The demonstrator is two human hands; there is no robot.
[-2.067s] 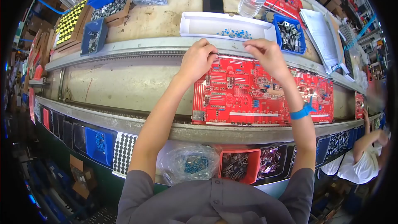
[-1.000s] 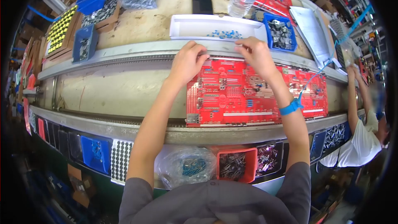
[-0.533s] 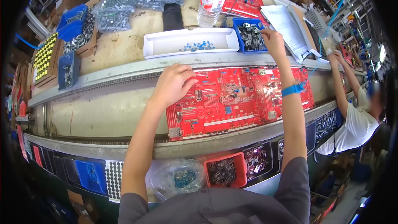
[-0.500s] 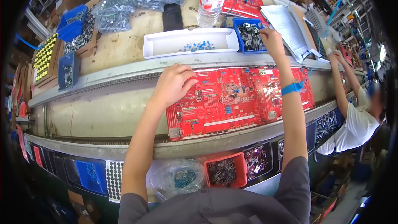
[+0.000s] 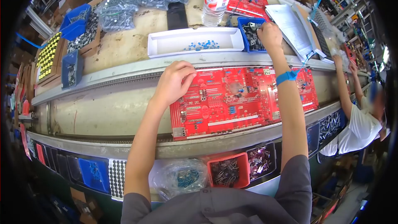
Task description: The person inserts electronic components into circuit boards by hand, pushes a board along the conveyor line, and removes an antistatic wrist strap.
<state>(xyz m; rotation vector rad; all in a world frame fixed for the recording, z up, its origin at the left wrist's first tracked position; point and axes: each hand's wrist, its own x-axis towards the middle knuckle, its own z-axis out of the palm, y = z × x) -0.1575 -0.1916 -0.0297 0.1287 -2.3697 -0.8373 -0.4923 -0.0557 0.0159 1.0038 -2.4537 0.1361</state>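
Observation:
A red circuit board (image 5: 232, 99) with many small parts lies on the rails in front of me. At its far left corner is my left hand (image 5: 176, 82), fingers curled and thumb close to the index finger. Whatever it may pinch is too small to make out. My right hand (image 5: 270, 37), with a blue band (image 5: 288, 76) on its wrist, reaches over the right side of a blue bin (image 5: 244, 21). Its fingers are bent together among the dark, metal-legged components (image 5: 253, 36), and the fingertips are partly hidden.
Beside the bin stand a white tray (image 5: 166, 49) of blue parts and a water bottle (image 5: 215, 4). Papers (image 5: 288, 23) lie right of the bin. A red bin (image 5: 244, 166) and a plastic bag (image 5: 170, 178) are near my body. Another person (image 5: 360, 120) works at right.
The view has shifted slightly, so most things sit a little farther right. My right hand has turned and its fingers dip lower into the blue bin. My left hand stays by the board's corner.

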